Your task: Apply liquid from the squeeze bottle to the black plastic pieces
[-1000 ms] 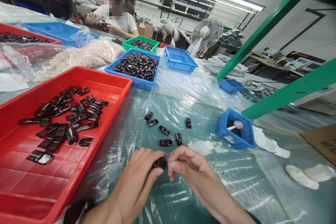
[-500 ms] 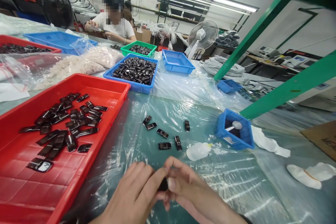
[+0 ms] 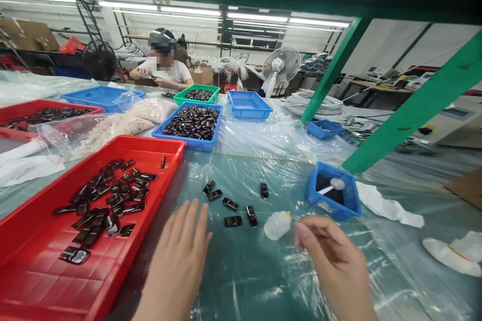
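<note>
My left hand (image 3: 181, 248) is stretched flat with its fingers forward, beside the red tray (image 3: 171, 180), holding nothing. On the right, my right hand (image 3: 333, 261) has loosely curled fingers with nothing visible in them; thumb and index tips are close together beside a small translucent bottle (image 3: 276, 225) with a yellowish tip. The bottle lies on the plastic-covered table. Several small glossy black plastic pieces, such as one black piece (image 3: 233, 221), lie between the hands and farther back. Inside the red tray are many similar pieces, including a lone black piece (image 3: 163, 161) near its far right corner.
A blue bin (image 3: 314, 200) at right holds dark material and a white spoon (image 3: 333, 186). Behind stand a blue tray (image 3: 214, 143) full of black pieces and a green tray (image 3: 215, 94). Green posts (image 3: 361, 160) rise at right. Another person (image 3: 173, 72) sits across the table.
My hands have moved apart, left hand toward the red tray, right hand toward the bottle. The dark piece between them is gone; a lone piece now shows in the tray's far corner. The view tilted.
</note>
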{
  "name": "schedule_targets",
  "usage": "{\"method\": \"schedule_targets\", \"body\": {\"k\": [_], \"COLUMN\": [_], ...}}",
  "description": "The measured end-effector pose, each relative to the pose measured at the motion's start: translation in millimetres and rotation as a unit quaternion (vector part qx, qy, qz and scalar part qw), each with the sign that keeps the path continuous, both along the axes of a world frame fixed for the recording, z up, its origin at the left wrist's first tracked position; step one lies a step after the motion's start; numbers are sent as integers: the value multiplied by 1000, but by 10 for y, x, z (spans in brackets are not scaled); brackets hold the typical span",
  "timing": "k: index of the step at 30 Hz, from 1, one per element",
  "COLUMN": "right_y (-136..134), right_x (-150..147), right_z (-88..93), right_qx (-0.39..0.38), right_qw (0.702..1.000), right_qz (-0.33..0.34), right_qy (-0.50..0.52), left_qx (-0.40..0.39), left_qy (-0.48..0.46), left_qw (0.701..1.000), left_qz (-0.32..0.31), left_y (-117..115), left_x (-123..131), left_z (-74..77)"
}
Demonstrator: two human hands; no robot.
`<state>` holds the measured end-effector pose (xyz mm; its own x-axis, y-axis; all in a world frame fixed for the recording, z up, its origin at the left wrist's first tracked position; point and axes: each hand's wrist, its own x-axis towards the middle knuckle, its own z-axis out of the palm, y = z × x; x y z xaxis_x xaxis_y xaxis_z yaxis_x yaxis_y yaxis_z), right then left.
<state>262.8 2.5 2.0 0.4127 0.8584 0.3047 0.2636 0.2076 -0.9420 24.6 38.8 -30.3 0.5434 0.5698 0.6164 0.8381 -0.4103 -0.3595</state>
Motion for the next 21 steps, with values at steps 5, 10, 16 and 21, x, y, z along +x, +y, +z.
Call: {"method": "schedule_targets", "body": {"k": [5,10,16,21], "right_y": [70,135,209,231], "right_x": [131,159,181,152], "right_z": [-130,-222,-360,-479], "right_qx": [9,-17,-98,-169], "right_qw": [995,996,995,985], "right_qz": [-98,-88,-35,13], "right_qy": [15,30,4,-31], "left_qx": [-37,-60,-76,-83], "left_qy": [87,181,216,202], "left_qw": [995,981,973,975], "left_qz": [-41,-32,-27,-32], "left_y": [29,162,159,152], "left_x": [453,633,633,631], "left_z": [-250,-224,-195,-187]}}
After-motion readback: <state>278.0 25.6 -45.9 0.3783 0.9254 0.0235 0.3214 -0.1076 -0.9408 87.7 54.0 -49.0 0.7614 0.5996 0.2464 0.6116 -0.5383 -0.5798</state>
